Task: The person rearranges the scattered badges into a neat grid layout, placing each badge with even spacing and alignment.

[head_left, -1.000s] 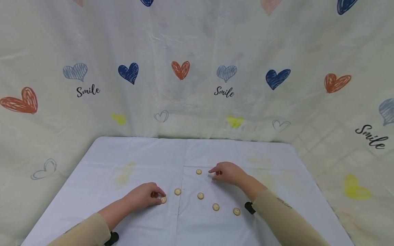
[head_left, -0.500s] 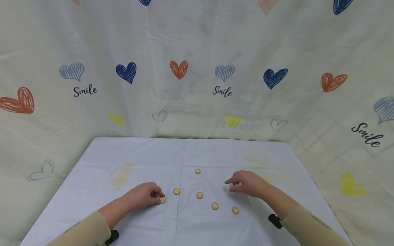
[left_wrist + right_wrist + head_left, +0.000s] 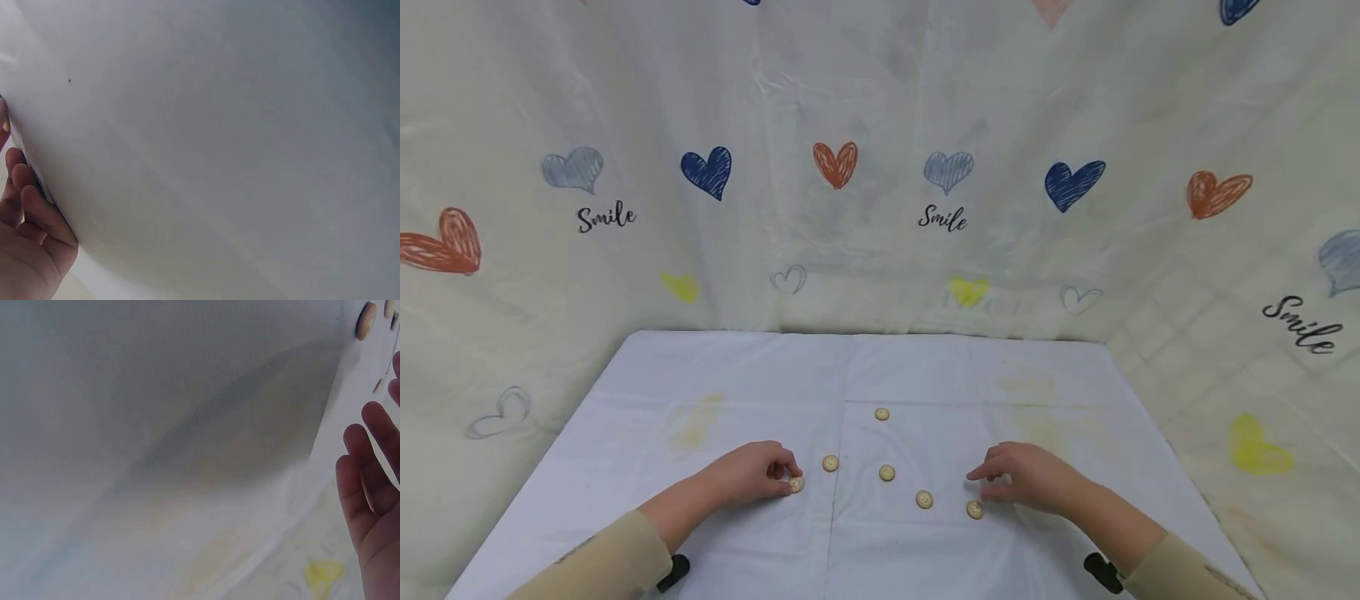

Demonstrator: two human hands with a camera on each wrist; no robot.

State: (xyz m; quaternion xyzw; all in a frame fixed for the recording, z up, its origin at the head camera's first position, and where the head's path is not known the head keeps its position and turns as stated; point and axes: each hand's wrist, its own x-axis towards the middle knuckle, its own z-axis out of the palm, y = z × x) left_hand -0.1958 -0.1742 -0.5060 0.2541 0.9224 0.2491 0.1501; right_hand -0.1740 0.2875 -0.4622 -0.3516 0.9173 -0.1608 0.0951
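Overall, the largest item present is a pale backdrop (image 3: 880,83) printed with hearts and the word "Smile", hanging behind the work area. In front stands a counter (image 3: 737,375) under white cloth, presumably chosen so that small tan pieces show up plainly. Two beige sleeves (image 3: 598,554) reach in from the near side, a black device (image 3: 677,573) at the left wrist.

The left hand (image 3: 756,472) rests low over the cloth, thumb and forefinger pinching the leftmost button (image 3: 797,484) by its rim. That grip appears sensible: a thin disc lying flat offers little else to take hold of. The right hand (image 3: 1028,477) is poised with its fingers loosely spread and nothing in them; its thumb is right by the rightmost button (image 3: 974,509), contact not determinable.

Finally, the smallest items: between the hands, three buttons (image 3: 887,472) complete an uneven row, and a far button (image 3: 882,414) lies behind them. All six lie apart, an interval that likely lets each be handled singly.
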